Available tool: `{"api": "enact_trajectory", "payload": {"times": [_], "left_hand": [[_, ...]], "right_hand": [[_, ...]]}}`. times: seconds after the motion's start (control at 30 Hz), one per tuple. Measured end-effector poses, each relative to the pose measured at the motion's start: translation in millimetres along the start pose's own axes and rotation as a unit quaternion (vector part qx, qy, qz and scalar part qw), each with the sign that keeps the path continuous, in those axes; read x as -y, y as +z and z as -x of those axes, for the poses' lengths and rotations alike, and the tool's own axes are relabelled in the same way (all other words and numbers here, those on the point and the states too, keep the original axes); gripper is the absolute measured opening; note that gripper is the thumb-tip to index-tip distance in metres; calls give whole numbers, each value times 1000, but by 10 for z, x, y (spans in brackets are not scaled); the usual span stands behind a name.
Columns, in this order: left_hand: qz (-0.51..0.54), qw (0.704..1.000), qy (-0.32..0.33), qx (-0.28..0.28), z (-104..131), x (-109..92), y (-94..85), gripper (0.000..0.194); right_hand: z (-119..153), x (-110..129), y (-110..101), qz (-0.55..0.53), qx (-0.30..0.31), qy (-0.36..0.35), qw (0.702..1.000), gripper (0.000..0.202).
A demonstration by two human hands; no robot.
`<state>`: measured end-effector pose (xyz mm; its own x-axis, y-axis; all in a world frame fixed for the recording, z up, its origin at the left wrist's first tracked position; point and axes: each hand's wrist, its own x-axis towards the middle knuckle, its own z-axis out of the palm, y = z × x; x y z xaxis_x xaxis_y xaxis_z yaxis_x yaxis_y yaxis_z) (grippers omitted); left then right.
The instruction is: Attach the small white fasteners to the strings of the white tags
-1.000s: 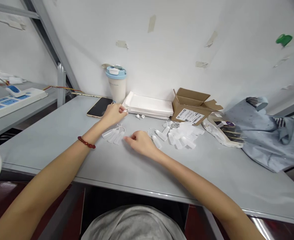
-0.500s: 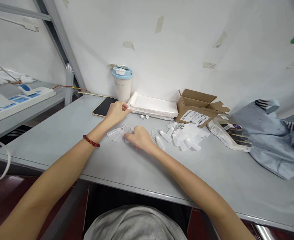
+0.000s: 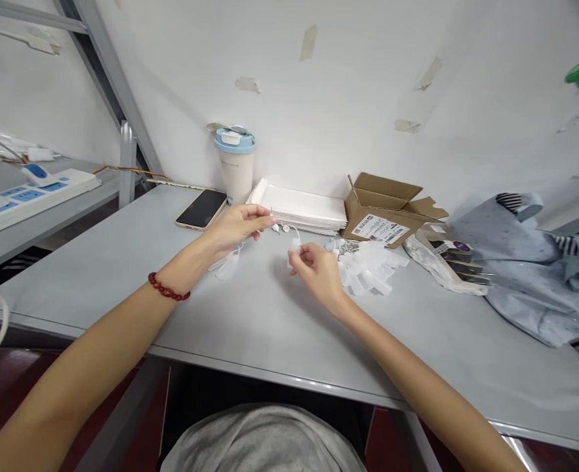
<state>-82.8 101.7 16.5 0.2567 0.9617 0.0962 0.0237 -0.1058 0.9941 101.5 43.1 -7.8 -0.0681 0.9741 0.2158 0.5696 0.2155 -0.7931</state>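
Note:
My left hand (image 3: 242, 228) is raised over the table, thumb and forefinger pinched on the end of a thin white cord. That cord arches across to a small translucent white plastic piece (image 3: 296, 245) in my right hand (image 3: 319, 267), whose fingers are closed around it and hide part of it. Below my left hand lies a small group of similar plastic pieces (image 3: 228, 266), partly covered by the hand. A larger heap of translucent pieces (image 3: 370, 265) with cord loops spreads to the right of my right hand. Two small white caps (image 3: 285, 228) lie just beyond the fingers.
Behind the hands are a phone (image 3: 201, 209), a blue-lidded cup (image 3: 236, 167), a stack of white envelopes (image 3: 309, 206) and an open cardboard box (image 3: 380, 213). A plastic packet (image 3: 446, 262) and light-blue cloth (image 3: 530, 275) occupy the right. A power strip (image 3: 33, 200) is at left.
My right hand has moved right, away from the small group, and now grips one plastic piece. My left hand has shifted slightly right, and the cord is now stretched between both hands.

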Motion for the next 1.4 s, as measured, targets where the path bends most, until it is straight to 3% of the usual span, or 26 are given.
{"api": "enact_trajectory", "payload": {"times": [0.1, 0.17, 0.37, 0.6, 0.77, 0.87, 1.0, 1.17, 1.27, 1.4], "left_hand": [[-15, 997, 0, 76, 102, -35, 162, 26], [-42, 994, 6, 97, 156, -48, 249, 25], [-108, 989, 39, 92, 204, -24, 334, 26], [-115, 985, 27, 124, 201, -22, 349, 26], [-123, 982, 12, 143, 213, -15, 367, 24], [-116, 984, 4, 138, 224, 0, 375, 22], [-100, 989, 16, 109, 253, 18, 397, 21], [-112, 991, 49, 53, 288, 18, 449, 21], [-132, 989, 46, 51, 288, 8, 447, 20], [-132, 987, 28, 89, 262, 0, 389, 22]], "right_hand": [[98, -76, -131, -55, -9, -13, 998, 22], [154, -125, -178, -72, 1, -20, 997, 24], [249, -200, -207, -21, 21, -66, 997, 25], [221, -229, -257, 112, -16, -195, 974, 23], [204, -257, -265, 135, -23, -228, 964, 28], [205, -239, -269, 84, -15, -208, 974, 28], [194, -186, -287, -97, 49, -74, 991, 31], [162, -159, -284, -319, 120, 77, 937, 40], [176, -149, -274, -291, 98, 66, 949, 39], [220, -141, -269, -135, 34, -33, 990, 28]]}}
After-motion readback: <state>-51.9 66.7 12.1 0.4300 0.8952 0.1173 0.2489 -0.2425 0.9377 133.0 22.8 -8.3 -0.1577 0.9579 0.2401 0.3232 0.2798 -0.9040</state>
